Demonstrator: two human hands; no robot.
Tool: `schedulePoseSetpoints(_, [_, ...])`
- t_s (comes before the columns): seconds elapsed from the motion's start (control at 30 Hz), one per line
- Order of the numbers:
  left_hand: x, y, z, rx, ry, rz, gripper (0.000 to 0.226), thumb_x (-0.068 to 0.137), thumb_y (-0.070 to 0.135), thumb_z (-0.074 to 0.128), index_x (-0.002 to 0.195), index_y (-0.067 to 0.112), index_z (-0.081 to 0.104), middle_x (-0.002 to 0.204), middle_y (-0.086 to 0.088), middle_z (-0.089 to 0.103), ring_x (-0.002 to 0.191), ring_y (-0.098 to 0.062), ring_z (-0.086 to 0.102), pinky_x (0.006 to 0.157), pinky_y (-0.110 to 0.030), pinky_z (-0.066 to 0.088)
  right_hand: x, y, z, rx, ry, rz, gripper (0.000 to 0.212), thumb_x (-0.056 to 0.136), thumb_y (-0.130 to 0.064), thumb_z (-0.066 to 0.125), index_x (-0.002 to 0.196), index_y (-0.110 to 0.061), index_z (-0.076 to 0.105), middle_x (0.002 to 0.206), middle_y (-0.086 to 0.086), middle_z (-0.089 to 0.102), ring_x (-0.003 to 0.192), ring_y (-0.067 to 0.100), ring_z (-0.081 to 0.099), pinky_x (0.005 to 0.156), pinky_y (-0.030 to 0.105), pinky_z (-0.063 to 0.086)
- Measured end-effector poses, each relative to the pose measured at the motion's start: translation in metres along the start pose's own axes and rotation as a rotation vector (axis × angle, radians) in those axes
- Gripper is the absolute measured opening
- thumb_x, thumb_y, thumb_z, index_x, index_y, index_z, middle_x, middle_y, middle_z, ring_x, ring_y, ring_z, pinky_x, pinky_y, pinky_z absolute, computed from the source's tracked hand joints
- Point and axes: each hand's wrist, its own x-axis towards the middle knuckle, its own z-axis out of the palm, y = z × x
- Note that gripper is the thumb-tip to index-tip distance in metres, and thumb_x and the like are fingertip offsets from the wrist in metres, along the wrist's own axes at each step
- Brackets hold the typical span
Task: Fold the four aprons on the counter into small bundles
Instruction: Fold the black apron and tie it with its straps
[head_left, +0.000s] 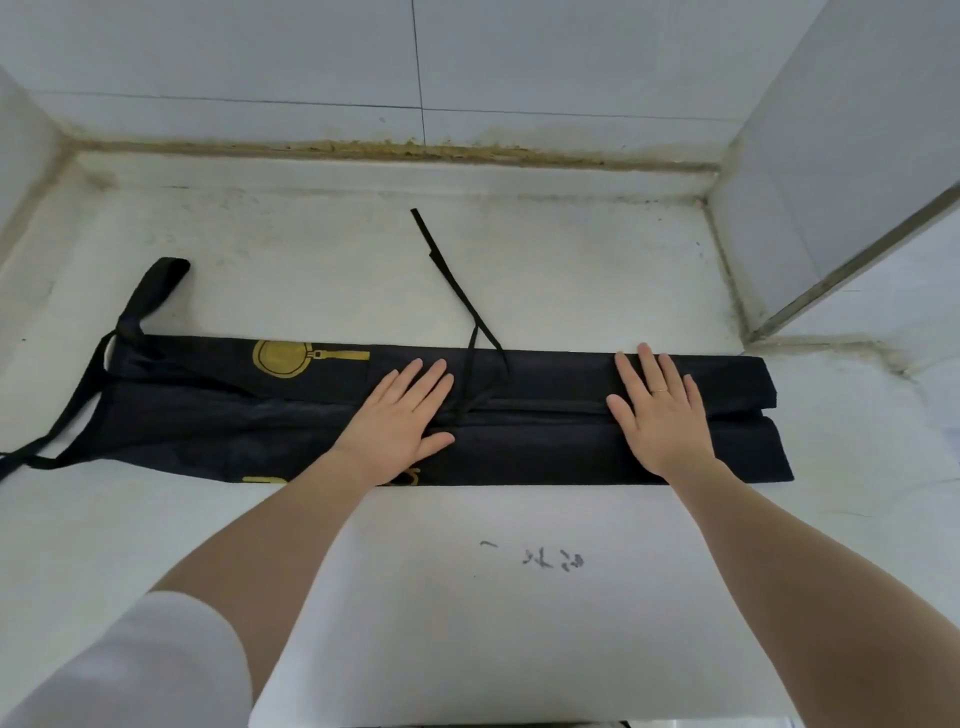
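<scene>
A black apron (545, 441) with yellow pan prints lies across the white counter (467, 597), folded into a long narrow strip. My left hand (400, 415) lies flat on its middle, fingers spread. My right hand (660, 410), with a ring, presses flat on the strip's right part. A black waist tie (452, 280) runs from the strip's middle toward the back wall. The neck strap (150, 291) and another tie (47, 441) trail off the strip's left end. Only this one apron is in view.
Tiled walls close the counter at the back (415, 78), the left and the right (831, 156), with a stained seam along the back edge. Dark scribbles (550, 558) mark the counter in front of the apron.
</scene>
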Motion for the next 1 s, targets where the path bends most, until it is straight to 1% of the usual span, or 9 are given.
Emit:
schedulePoseSetpoints(0.3, [-0.003,0.008,-0.001,0.026,-0.024,-0.062,0.072,0.09,0.056,0.008,0.15,0.016,0.005,0.158,-0.002,0.0,0.146,-0.024,0.002,0.117,-0.037,0.002,-0.005,0.067,-0.001,0.038,-0.009,0.128,0.062,0.098,-0.047,0.014,0.152,-0.021,-0.002,0.159,0.004,-0.008,0.147,0.022,-0.004,0.12,0.038,0.001])
schedulePoseSetpoints(0.43, [-0.002,0.016,-0.006,0.022,-0.111,-0.101,0.066,0.098,0.051,0.019,0.149,0.019,-0.008,0.157,0.001,-0.014,0.145,-0.021,-0.008,0.117,-0.037,-0.002,-0.003,0.046,-0.011,-0.065,-0.006,0.167,0.066,0.098,-0.046,0.015,0.151,-0.008,0.001,0.159,0.01,-0.002,0.146,0.025,0.001,0.119,0.042,0.004])
schedulePoseSetpoints(0.5, [-0.002,0.017,-0.009,0.019,-0.117,-0.102,0.067,0.098,0.049,0.021,0.149,0.018,-0.008,0.157,0.0,-0.014,0.145,-0.021,-0.009,0.118,-0.036,-0.001,-0.005,0.014,-0.019,-0.126,0.045,0.056,0.064,0.1,-0.043,0.019,0.15,-0.007,0.005,0.159,0.01,0.0,0.146,0.026,0.002,0.119,0.043,0.004])
schedulePoseSetpoints(0.63, [0.0,0.023,-0.013,-0.177,-0.123,-0.136,0.077,0.097,0.046,0.034,0.148,0.008,-0.01,0.157,-0.006,-0.013,0.145,-0.022,-0.009,0.118,-0.032,-0.002,-0.012,-0.077,-0.031,-0.03,0.101,-0.361,0.057,0.102,-0.032,0.028,0.151,-0.015,0.007,0.159,0.01,-0.003,0.147,0.026,0.002,0.118,0.04,0.004])
schedulePoseSetpoints(0.7, [-0.003,0.023,-0.014,-0.359,-0.024,-0.145,0.084,0.094,0.039,0.048,0.147,0.001,-0.006,0.157,-0.013,-0.009,0.145,-0.02,-0.007,0.117,-0.027,-0.002,-0.014,-0.126,-0.031,0.058,0.083,-0.559,0.057,0.101,-0.027,0.034,0.152,-0.018,0.008,0.159,0.008,-0.002,0.147,0.023,0.002,0.118,0.037,0.004])
schedulePoseSetpoints(0.77, [-0.007,0.017,-0.015,-0.467,0.005,-0.106,0.078,0.094,0.025,0.052,0.147,0.0,0.0,0.157,-0.015,-0.003,0.145,-0.018,-0.002,0.115,-0.021,-0.001,-0.015,-0.163,-0.031,0.093,0.038,-0.695,0.059,0.1,-0.022,0.037,0.152,-0.019,0.009,0.16,0.004,-0.001,0.147,0.018,0.001,0.118,0.035,0.004])
schedulePoseSetpoints(0.87, [-0.022,-0.008,-0.01,-0.331,-0.023,-0.051,0.064,0.096,0.026,0.045,0.148,0.007,0.014,0.155,-0.012,0.016,0.143,-0.025,0.016,0.116,-0.028,0.009,-0.01,-0.189,-0.024,0.19,-0.069,-0.691,0.06,0.1,-0.027,0.036,0.152,-0.022,0.006,0.16,0.0,0.002,0.147,0.016,0.004,0.119,0.035,0.009])
schedulePoseSetpoints(0.93, [-0.035,-0.024,-0.005,-0.173,-0.045,-0.071,0.065,0.097,0.04,0.038,0.15,0.016,0.01,0.158,-0.007,0.005,0.146,-0.024,0.003,0.117,-0.036,-0.001,-0.007,-0.188,-0.014,0.137,-0.096,-0.65,0.061,0.1,-0.036,0.033,0.152,-0.024,0.003,0.16,0.0,0.001,0.147,0.017,0.003,0.119,0.037,0.007])
schedulePoseSetpoints(1.0, [-0.047,-0.045,-0.002,-0.126,-0.073,-0.148,0.065,0.097,0.05,0.029,0.151,0.026,0.002,0.158,-0.006,-0.009,0.145,-0.026,-0.008,0.116,-0.039,-0.006,-0.008,-0.184,-0.005,0.027,-0.069,-0.605,0.061,0.097,-0.048,0.02,0.151,-0.026,0.0,0.16,-0.002,-0.003,0.147,0.019,-0.002,0.118,0.039,0.0])
